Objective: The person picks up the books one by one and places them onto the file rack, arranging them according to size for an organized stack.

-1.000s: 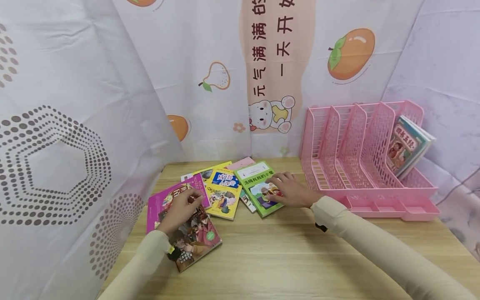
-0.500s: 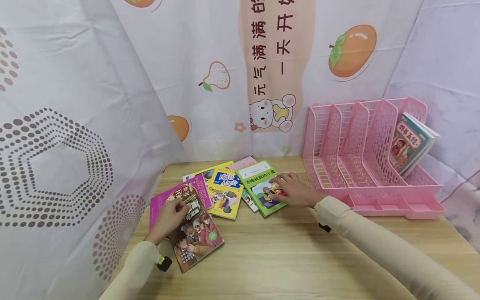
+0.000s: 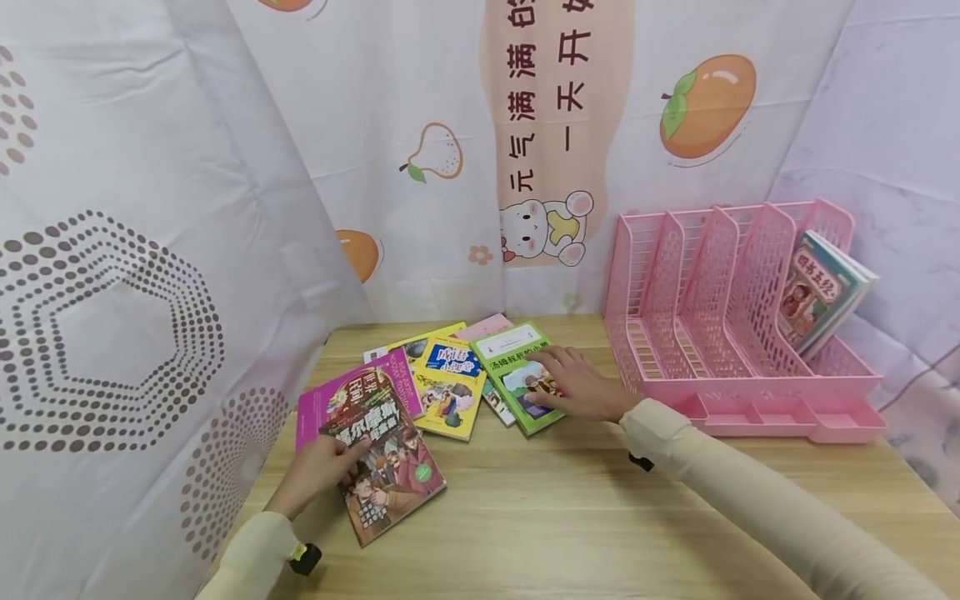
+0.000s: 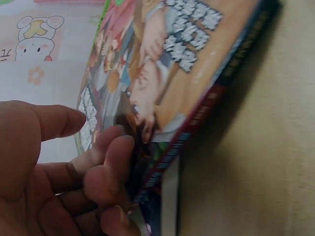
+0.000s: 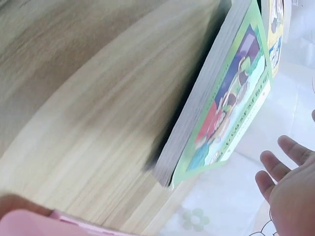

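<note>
A brown comic-style book [image 3: 397, 475] lies slantwise at the front left, overlapping a purple book [image 3: 337, 400]. My left hand [image 3: 318, 471] is at the brown book's left edge. In the left wrist view, the bent fingers [image 4: 110, 172] of that hand are beside the book's spine, with the thumb apart from them; whether they touch it is hard to tell. Over the right side of a green book [image 3: 517, 375] is my right hand [image 3: 585, 387]. Its fingers are spread, and the right wrist view shows them apart from the green cover [image 5: 231, 103].
Yellow books [image 3: 450, 387] lie between the purple and green ones, with a pink one [image 3: 487, 325] behind. At the right stands a pink slotted file rack [image 3: 750, 385]; teal-spined books [image 3: 817, 292] lean in its rightmost slot. A patterned cloth [image 3: 420, 275] hangs behind the table.
My left hand has moved from over the top of the brown book down and left to its edge, baring the title. My right hand stays over the green book.
</note>
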`<state>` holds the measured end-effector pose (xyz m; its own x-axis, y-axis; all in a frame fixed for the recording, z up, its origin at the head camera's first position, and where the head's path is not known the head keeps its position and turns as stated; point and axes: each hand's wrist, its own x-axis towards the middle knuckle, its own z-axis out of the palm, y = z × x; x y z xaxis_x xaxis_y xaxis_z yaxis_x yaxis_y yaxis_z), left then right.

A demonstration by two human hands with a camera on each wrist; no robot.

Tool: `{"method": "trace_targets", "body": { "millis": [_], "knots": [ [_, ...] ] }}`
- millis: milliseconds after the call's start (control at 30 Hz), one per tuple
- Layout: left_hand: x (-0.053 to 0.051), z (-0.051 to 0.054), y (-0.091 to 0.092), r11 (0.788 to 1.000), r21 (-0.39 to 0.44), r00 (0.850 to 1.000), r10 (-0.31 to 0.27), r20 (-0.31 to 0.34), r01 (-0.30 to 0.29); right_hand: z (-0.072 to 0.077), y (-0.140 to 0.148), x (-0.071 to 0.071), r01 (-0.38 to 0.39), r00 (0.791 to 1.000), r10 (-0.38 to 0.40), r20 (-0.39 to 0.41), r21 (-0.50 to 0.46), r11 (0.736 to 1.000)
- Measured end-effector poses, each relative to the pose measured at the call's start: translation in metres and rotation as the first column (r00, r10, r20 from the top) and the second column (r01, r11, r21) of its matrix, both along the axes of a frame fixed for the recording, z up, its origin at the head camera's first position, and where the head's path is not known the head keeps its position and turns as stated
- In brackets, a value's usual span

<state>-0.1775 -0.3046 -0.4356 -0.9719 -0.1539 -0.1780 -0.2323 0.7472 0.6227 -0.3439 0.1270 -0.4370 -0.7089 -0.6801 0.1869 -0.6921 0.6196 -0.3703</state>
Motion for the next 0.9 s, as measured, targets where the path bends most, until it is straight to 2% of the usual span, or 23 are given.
{"method": "trace_targets", "body": {
  "millis": [100, 233, 367, 600, 700, 767, 800, 867, 900],
  "knots": [
    [0.005, -0.002, -0.002, 1.0, 0.016, 0.999, 0.001, 0.041, -0.002, -0.002, -0.005, 0.0, -0.018, 1.0, 0.018, 0.009, -0.006, 1.0],
    [0.012, -0.004, -0.004, 1.0, -0.007, 0.996, -0.011, 0.089, 0.011, -0.003, -0.011, 0.001, -0.052, 0.999, 0.052, 0.0, -0.018, 0.998],
    [0.017, -0.006, -0.005, 1.0, -0.015, 0.993, -0.024, 0.114, 0.026, 0.0, -0.014, 0.003, -0.071, 0.997, 0.071, 0.009, -0.03, 0.997],
    [0.024, -0.012, -0.008, 1.0, 0.026, 0.991, -0.012, 0.133, 0.009, 0.003, -0.02, 0.004, -0.07, 0.997, 0.07, 0.011, -0.032, 0.997],
    [0.025, -0.018, -0.01, 0.995, 0.098, 0.991, 0.007, 0.134, -0.02, 0.001, -0.022, 0.004, -0.084, 0.996, 0.084, 0.003, -0.023, 0.996],
    [0.026, -0.021, -0.011, 0.981, 0.19, 0.989, 0.019, 0.148, -0.047, -0.001, -0.024, 0.004, -0.093, 0.996, 0.093, 0.002, -0.017, 0.996],
    [0.027, -0.022, -0.012, 0.967, 0.249, 0.986, 0.02, 0.164, -0.061, -0.002, -0.025, 0.004, -0.097, 0.995, 0.097, 0.003, -0.015, 0.995],
    [0.028, -0.024, -0.016, 0.921, 0.383, 0.982, -0.004, 0.189, -0.07, -0.004, -0.026, 0.005, -0.102, 0.995, 0.102, 0.006, -0.012, 0.995],
    [0.029, -0.025, -0.018, 0.889, 0.453, 0.98, -0.025, 0.197, -0.068, -0.005, -0.026, 0.005, -0.101, 0.995, 0.101, 0.008, -0.014, 0.995]
  ]
}}
